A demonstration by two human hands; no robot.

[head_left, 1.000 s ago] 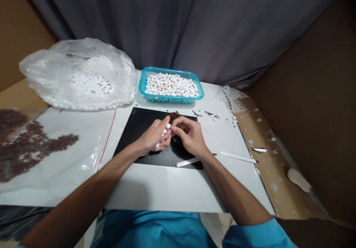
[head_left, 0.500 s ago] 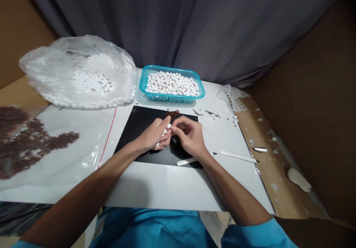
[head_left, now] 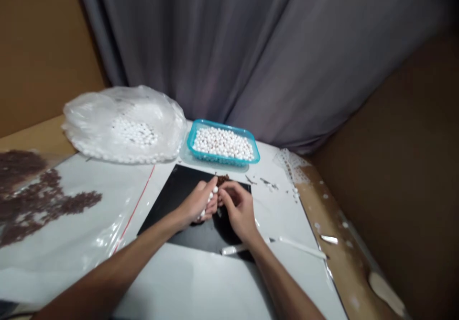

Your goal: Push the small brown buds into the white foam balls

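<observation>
My left hand is closed around several small white balls; a row of them shows between the thumb and the curled fingers. Just to its right, my right hand has thumb and fingers bent together in a pinch, and whatever is between the tips is too small to make out. Both hands are over a black mat. Beyond the fingertips lies a little heap of reddish-brown bits, partly hidden by the hands.
Behind the mat stands a blue basket of white balls. A clear bag of white balls is at the back left, and a flat bag with brown bits at the left. White pen-like tools lie at the right.
The view has tilted upward, so the table sits lower in the picture. My right fingertips have shifted slightly away from the ball at my left thumb, toward the brown heap.
</observation>
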